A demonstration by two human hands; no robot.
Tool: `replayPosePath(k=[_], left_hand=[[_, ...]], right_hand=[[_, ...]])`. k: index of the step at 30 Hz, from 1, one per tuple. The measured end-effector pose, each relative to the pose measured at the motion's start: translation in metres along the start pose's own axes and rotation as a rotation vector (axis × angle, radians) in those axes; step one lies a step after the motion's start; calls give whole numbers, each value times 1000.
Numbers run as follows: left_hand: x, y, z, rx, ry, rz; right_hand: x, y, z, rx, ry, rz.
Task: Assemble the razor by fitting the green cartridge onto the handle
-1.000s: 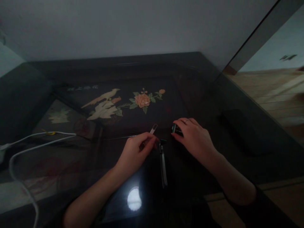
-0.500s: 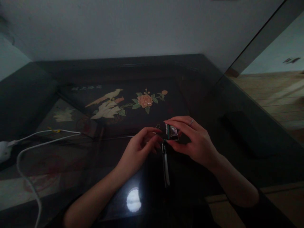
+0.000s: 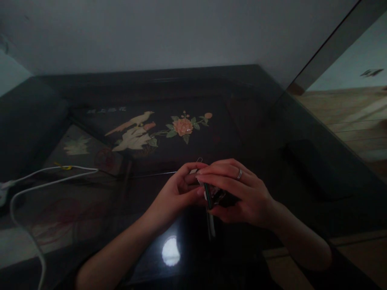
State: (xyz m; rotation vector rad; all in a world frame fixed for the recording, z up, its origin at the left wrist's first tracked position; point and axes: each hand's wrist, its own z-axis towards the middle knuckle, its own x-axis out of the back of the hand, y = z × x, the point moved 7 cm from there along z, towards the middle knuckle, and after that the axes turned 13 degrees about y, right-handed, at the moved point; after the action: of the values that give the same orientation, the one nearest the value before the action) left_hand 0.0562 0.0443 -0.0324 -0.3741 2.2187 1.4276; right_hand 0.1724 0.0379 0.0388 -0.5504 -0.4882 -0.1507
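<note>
My right hand point(image 3: 242, 189), with a ring on one finger, grips a small dark, shiny, block-like object point(image 3: 209, 196) with a green stripe along its edge; I cannot tell its kind. My left hand point(image 3: 186, 187) is curled, thumb and fingertips against the object's left side. Partly hidden beneath the hands, a slim dark-and-silver object point(image 3: 211, 227) lies on the table. Just past my left fingertips shows a thin wire loop point(image 3: 199, 160).
The dark glossy table point(image 3: 250, 133) bears a bird-and-flower picture point(image 3: 183, 127). On the left runs a white cable point(image 3: 45, 188) with a yellow tie point(image 3: 65, 166) and a white plug point(image 3: 3, 195). A black flat case point(image 3: 314, 169) lies at right. A wall point(image 3: 151, 36) stands behind.
My right hand has brought the small object left and nearer to me, against my left fingers. The object has tilted, and both hands now meet around it. The view has shifted slightly.
</note>
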Motion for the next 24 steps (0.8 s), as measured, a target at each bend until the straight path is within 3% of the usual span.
replayPosePath(k=[3, 7, 12, 19, 24], left_hand=[[2, 3, 0, -25, 45, 15], [5, 6, -1, -36, 98, 31], [-1, -1, -4, 77, 25, -23], [-5, -7, -5, 260, 4, -188], [2, -7, -5, 261, 38, -178]], right_hand=[[3, 1, 3, -70, 21, 46], [8, 15, 1, -324, 79, 112], [3, 29, -6, -563, 82, 250], [-13, 30, -12, -603, -17, 303], [-20, 28, -15, -587, -66, 292]])
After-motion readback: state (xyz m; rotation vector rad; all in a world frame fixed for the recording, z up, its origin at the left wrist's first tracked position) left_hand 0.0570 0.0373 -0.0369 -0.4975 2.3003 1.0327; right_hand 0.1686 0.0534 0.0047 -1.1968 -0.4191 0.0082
